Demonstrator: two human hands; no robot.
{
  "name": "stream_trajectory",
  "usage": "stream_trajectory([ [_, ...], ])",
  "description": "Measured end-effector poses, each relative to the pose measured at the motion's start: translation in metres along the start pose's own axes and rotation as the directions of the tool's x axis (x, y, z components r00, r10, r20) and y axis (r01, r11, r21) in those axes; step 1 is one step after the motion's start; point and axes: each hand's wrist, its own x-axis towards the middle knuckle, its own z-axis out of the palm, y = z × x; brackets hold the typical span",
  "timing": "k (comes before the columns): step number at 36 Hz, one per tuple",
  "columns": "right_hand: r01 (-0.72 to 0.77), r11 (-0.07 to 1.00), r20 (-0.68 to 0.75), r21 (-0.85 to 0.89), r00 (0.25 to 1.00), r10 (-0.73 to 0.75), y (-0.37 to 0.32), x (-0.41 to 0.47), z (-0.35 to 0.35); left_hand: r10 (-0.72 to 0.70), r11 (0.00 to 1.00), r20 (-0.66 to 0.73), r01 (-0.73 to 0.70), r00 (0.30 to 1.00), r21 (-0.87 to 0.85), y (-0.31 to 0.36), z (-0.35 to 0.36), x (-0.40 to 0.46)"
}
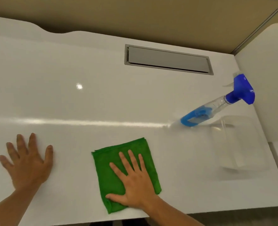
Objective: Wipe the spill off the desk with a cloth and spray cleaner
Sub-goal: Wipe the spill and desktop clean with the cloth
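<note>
A folded green cloth (112,162) lies flat on the white desk (86,103) near the front edge. My right hand (131,180) presses flat on the cloth, fingers spread. My left hand (27,162) rests flat on the bare desk to the left, fingers apart, holding nothing. A clear spray bottle (216,106) with blue liquid and a blue trigger head stands at the right. No spill is visible on the glossy surface.
A clear plastic container (239,144) sits on the desk just in front of the spray bottle. A grey cable hatch (167,60) is set into the desk at the back. A white side panel (265,79) closes the right side. The front edge runs just below my wrists.
</note>
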Motion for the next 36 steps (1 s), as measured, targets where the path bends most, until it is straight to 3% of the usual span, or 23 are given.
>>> stream_trajectory([
  [9, -0.290, 0.956, -0.140, -0.042, 0.949, 0.282, 0.071, 0.025, -0.028, 0.009, 1.000, -0.009, -0.009, 1.000, 0.028, -0.001, 0.001, 0.001],
  [18, -0.424, 0.904, -0.232, -0.045, 0.885, 0.404, 0.114, 0.117, -0.061, 0.001, 0.998, -0.032, 0.001, 0.999, 0.066, 0.009, -0.005, -0.004],
  [28, -0.350, 0.934, -0.247, -0.070, 0.913, 0.324, 0.086, 0.230, -0.087, 0.001, 0.995, -0.024, 0.002, 1.000, 0.098, 0.010, -0.004, -0.004],
  [36, -0.125, 0.983, -0.163, -0.133, 0.981, 0.103, -0.004, 0.288, -0.079, 0.009, 0.995, -0.033, -0.006, 0.999, 0.104, 0.008, -0.004, -0.003],
])
